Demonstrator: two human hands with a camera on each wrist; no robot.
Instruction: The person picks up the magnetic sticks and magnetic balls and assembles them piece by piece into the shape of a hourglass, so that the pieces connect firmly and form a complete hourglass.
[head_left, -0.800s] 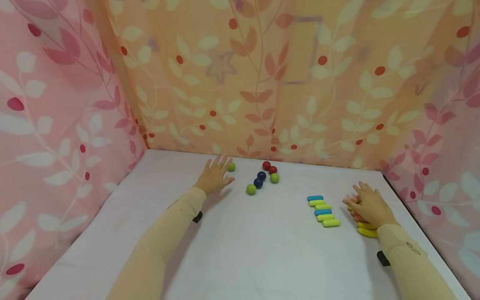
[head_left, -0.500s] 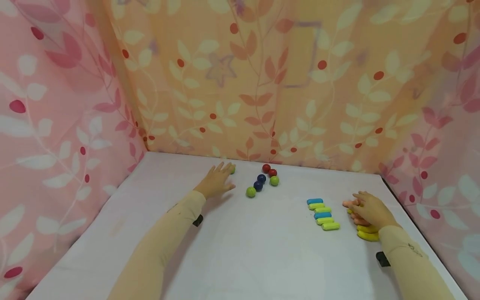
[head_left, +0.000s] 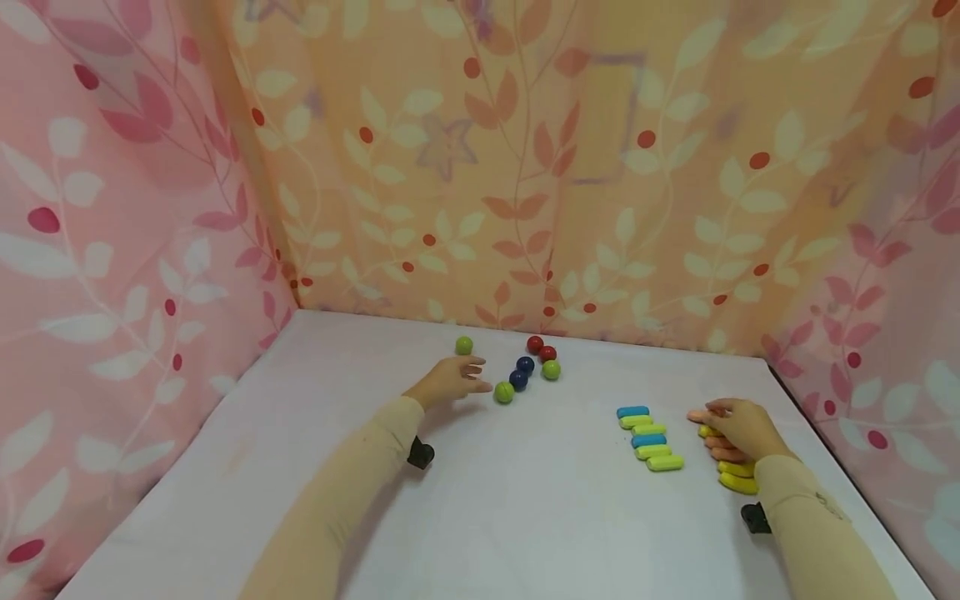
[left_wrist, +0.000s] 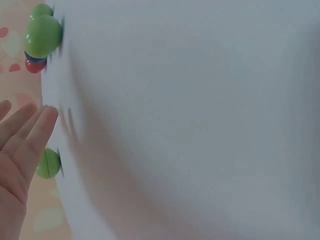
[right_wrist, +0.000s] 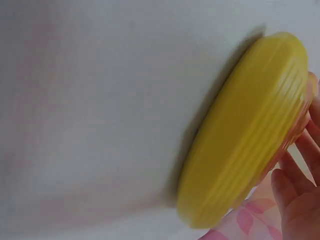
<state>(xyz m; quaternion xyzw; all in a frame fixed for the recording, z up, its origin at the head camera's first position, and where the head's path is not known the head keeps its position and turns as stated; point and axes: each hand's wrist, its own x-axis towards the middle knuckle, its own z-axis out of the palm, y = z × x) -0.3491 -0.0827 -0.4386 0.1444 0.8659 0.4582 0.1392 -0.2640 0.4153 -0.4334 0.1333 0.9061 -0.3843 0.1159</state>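
Observation:
In the head view my left hand (head_left: 450, 379) hovers above the cloth with thumb and fingers apart. It is just left of a green ball (head_left: 504, 392) and holds nothing. Another green ball (head_left: 464, 345) lies behind it, seen also beyond the fingers (left_wrist: 42, 127) in the left wrist view. My right hand (head_left: 746, 427) is over a column of yellow and orange pieces, fingertips at the far orange piece (head_left: 698, 415). Whether they pinch it is hidden. A ridged, curved yellow piece (right_wrist: 245, 130) stands before the right fingers in the right wrist view.
Two dark blue balls (head_left: 518, 380), two red balls (head_left: 535, 344) and a green ball (head_left: 551, 370) lie near the back. Lime and blue rods (head_left: 648, 440) form a slanting column left of the right hand. Patterned curtains (head_left: 480, 167) enclose the white-covered table (head_left: 525, 517).
My left hand has moved rightward and down from the back green ball, uncovering it, its fingers now pointing right. The right hand's fingers have drawn together and lowered toward the far orange piece.

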